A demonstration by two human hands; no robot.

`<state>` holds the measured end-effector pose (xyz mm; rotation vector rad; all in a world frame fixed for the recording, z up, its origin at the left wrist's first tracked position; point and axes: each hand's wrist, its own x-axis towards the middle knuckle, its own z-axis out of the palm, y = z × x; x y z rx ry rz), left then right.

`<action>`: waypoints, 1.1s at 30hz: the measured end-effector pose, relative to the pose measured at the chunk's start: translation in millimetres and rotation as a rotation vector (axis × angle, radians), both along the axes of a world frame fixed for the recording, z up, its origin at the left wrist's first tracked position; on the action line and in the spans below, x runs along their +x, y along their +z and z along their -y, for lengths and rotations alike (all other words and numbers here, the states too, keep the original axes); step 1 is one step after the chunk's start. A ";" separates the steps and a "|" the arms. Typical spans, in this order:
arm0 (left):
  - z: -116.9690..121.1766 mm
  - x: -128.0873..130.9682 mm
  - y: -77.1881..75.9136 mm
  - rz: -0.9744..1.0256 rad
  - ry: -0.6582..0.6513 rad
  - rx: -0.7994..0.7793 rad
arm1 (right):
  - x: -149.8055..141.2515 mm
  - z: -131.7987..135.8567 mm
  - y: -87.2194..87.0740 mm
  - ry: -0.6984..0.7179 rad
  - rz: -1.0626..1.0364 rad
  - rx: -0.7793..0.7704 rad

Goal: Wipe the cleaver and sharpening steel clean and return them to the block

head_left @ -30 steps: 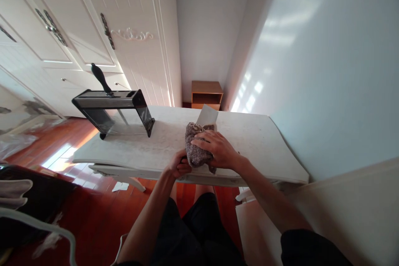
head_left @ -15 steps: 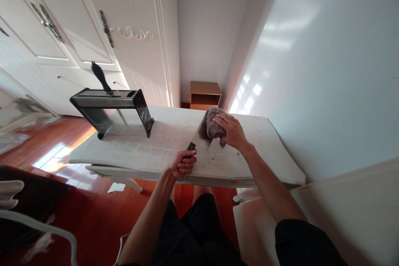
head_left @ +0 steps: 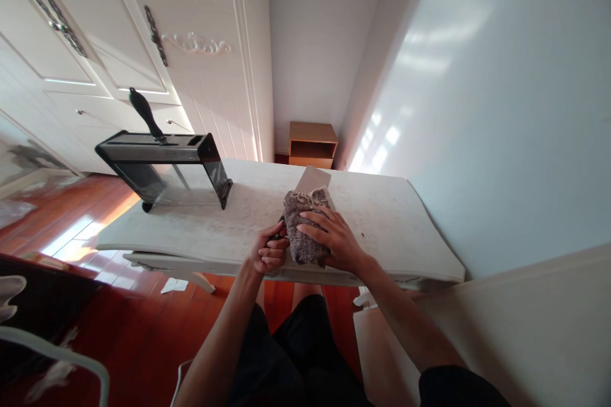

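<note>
My left hand is closed round the black handle of a cleaver, whose wide blade points away from me over the white table. A brown-grey fluffy cloth lies across the near part of the blade and covers it there. My right hand grips this cloth from the right, its fingers spread over the top. Only the far end of the blade shows beyond the cloth. To the left on the table stands a knife block with clear sides, and one black-handled tool sticks up from it.
White wardrobe doors rise behind the table at the left. A small wooden cabinet stands past its far edge, and a pale wall runs along the right. Small dark crumbs lie on the tabletop. A white curved rail is at lower left.
My right hand has drawn the cloth along the blade towards me, from the far end to near the handle. The blade's far end is now uncovered. My left hand keeps hold of the handle.
</note>
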<state>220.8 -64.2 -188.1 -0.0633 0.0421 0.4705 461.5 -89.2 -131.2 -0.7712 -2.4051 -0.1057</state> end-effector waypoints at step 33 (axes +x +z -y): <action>7.7 -4.7 4.3 0.200 0.139 0.191 | 32.3 -90.7 -10.8 -0.168 -1.262 -0.429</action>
